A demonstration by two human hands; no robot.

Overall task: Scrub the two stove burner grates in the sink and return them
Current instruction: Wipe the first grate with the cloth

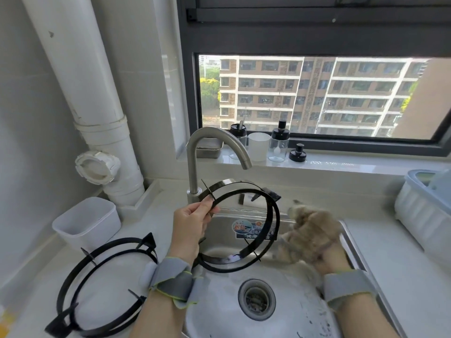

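Observation:
My left hand [192,228] grips the upper left rim of a black round burner grate [274,230], holding it tilted upright over the steel sink [302,311]. My right hand [327,261] grips a brown fuzzy scrubbing cloth [310,230] just right of that grate's rim; the cloth is blurred. A second black burner grate [73,276] lies flat on the counter to the left of the sink. The curved steel faucet [195,152] stands behind the held grate, with no water seen running.
A white plastic bin [87,220] stands on the counter at left, below a white drain pipe [97,113]. Jars and a cup [259,146] line the window sill. A white dish rack [424,208] sits at the right. The sink drain [256,299] is below my hands.

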